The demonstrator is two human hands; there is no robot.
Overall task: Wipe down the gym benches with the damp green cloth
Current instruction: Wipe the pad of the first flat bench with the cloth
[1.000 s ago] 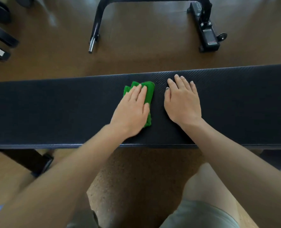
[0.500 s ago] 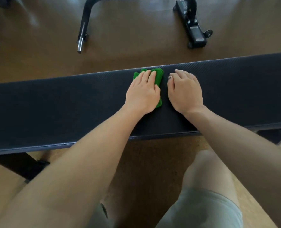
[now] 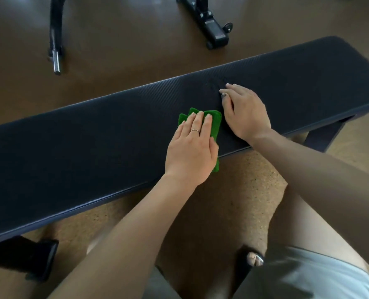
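A person's bare knees and grey shorts (image 3: 304, 275) are showing nearest the camera, above a speckled cork-coloured floor (image 3: 222, 190). The left hand (image 3: 192, 147), wearing 1 thin ring, is pressing the folded damp green cloth (image 3: 213, 124) flat with straight fingers onto the long black padded bench (image 3: 82, 147), near its front edge. The right hand (image 3: 244, 113) is resting just beside it, fingers spread on the padding. Beyond, a black metal equipment frame (image 3: 209, 26) is standing on the brown floor; its label is unreadable.
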